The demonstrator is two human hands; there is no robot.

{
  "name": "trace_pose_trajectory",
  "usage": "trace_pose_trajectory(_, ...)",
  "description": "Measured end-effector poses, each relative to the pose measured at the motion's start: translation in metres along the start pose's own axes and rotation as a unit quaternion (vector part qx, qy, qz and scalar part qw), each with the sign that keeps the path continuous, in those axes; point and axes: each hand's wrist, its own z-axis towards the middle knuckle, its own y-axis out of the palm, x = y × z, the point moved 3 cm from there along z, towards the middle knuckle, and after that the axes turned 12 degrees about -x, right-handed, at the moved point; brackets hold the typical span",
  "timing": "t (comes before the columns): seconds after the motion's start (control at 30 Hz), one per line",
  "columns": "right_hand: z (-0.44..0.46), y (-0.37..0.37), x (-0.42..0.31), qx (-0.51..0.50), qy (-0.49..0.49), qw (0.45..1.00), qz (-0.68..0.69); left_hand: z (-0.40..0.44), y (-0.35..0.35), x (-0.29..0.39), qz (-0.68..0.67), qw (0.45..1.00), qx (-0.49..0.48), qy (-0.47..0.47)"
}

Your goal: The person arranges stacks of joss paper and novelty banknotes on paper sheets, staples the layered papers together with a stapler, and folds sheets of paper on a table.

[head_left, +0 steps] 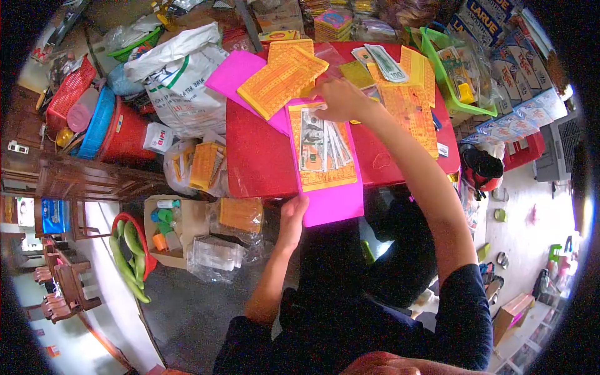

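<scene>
A long pink sheet lies over the near edge of the red table, with a yellow printed paper and fanned banknotes on it. My left hand holds the pink sheet's lower left edge. Above the notes, my right hand reaches to the top of the sheet, fingers bent down; what they touch is hidden. Stacked yellow papers lie on another pink sheet to the left. More banknotes rest on yellow papers at the right.
The red table spans the middle. A white sack and red bucket stand left of it. At the right are a green basket and stacked cartons. An open cardboard box sits below left.
</scene>
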Motion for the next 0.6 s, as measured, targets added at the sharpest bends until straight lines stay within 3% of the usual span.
trace_pose_trajectory(0.27,0.007,0.005,0.014,0.024,-0.006,1.0,0.004,-0.002,0.007,0.005,0.045,0.999,-0.011,0.006)
trace_pose_trajectory(0.6,0.012,0.014,0.02,-0.022,0.013,1.0,0.018,-0.019,0.007,-0.009,0.054,0.998,-0.014,0.003)
